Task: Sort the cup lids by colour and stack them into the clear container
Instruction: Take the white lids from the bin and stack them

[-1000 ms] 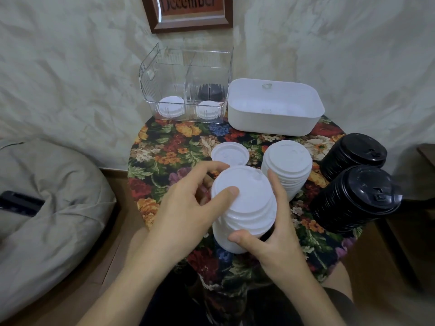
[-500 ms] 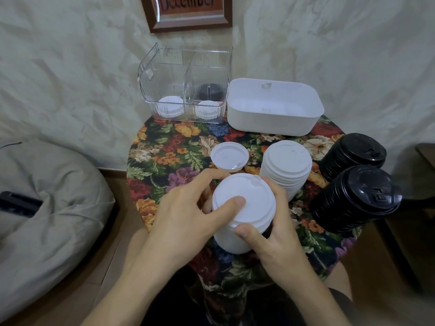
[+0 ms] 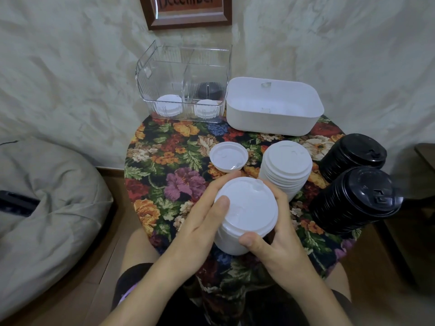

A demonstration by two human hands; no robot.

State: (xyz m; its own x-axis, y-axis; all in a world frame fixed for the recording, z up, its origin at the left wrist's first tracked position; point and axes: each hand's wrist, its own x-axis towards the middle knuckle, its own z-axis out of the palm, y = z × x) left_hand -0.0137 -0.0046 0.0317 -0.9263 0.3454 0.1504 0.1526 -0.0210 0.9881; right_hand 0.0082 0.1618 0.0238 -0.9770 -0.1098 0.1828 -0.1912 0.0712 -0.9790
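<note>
Gripping a stack of white lids point(image 3: 246, 214) over the near edge of the desk point(image 3: 183, 184), the left hand point(image 3: 200, 223) and right hand point(image 3: 279, 247) both curl their fingers point(image 3: 216, 185) round it. The clear container point(image 3: 164, 74) at the back holds only low white piles point(image 3: 169, 105) and some black lids point(image 3: 209, 89), so most sorting seems left: another white stack point(image 3: 286, 165), a loose lid point(image 3: 228, 156) and two black stacks point(image 3: 353, 201) wait outside.

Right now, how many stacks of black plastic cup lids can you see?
3. The nearer black stack and the farther black stack stand at the floral table's right edge. A third black stack sits in the clear ribbed container's rear right compartment. More could be hidden.
</note>
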